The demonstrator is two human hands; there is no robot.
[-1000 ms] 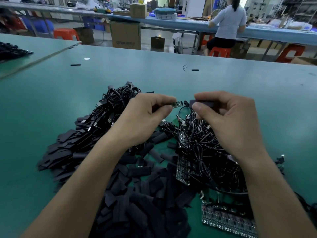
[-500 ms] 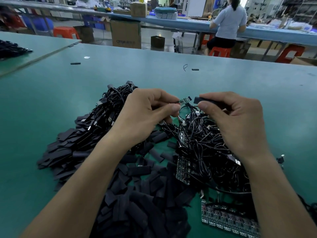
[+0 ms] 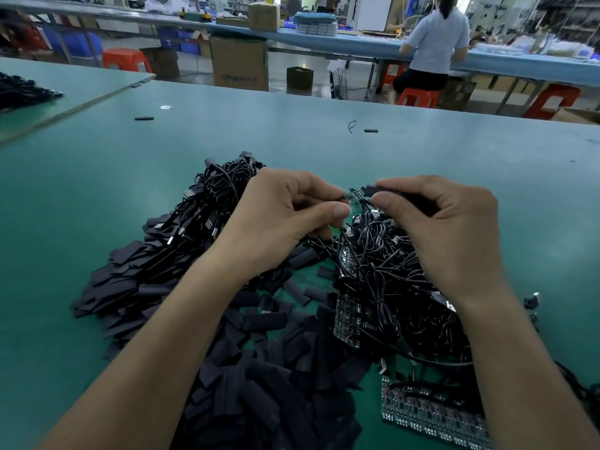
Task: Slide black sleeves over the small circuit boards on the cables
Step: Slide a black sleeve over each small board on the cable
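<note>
Head view: one camera, looking down past both forearms at a green table.
Left hand: thumb and forefinger pinch one end of the board; the other fingers are curled under, and what they hold is hidden.
Board: raised above the cables, only its short bare end showing between the two hands; its own cable is lost behind the left fingers.
Right hand: forefinger and thumb pinch the sleeve, and the palm covers its rear part.
Sleeve: its open end is at the board's tip; whether the tip is already inside is too small to tell.
Sleeve pile: loose black sleeves under the left forearm, cut off by the bottom edge.
Board panels: partly buried under cables and the right forearm.
Far table: two stray sleeves lie well apart from the hands.
Person: seated at the far bench, back turned, head cut off.
</note>
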